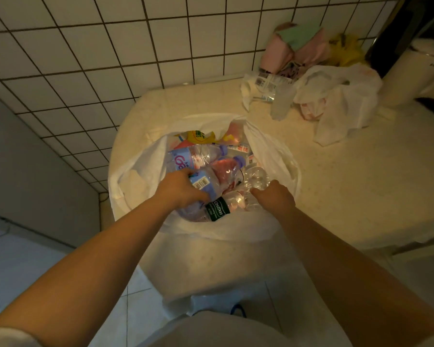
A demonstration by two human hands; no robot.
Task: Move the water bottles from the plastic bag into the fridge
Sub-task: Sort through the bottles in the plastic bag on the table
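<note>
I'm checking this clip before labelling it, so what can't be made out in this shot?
- Fridge: nowhere in the head view.
- Bottle count in the plastic bag: bottles overlap; the bag's walls hide the lower ones.
- Right hand: its fingers are curled out of sight among the bottles, so its grasp is unclear.
- Purple-label bottle: partly covered by the left hand.

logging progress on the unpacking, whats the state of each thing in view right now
white plastic bag: open on the counter, bottles inside
clear bottle with blue barcode label: lying in the bag, gripped by left hand
clear bottle with dark green label: lying in the bag, untouched
clear crinkled bottle: in the bag, right hand curled on it
second white plastic bag: crumpled, slack on the counter
</note>
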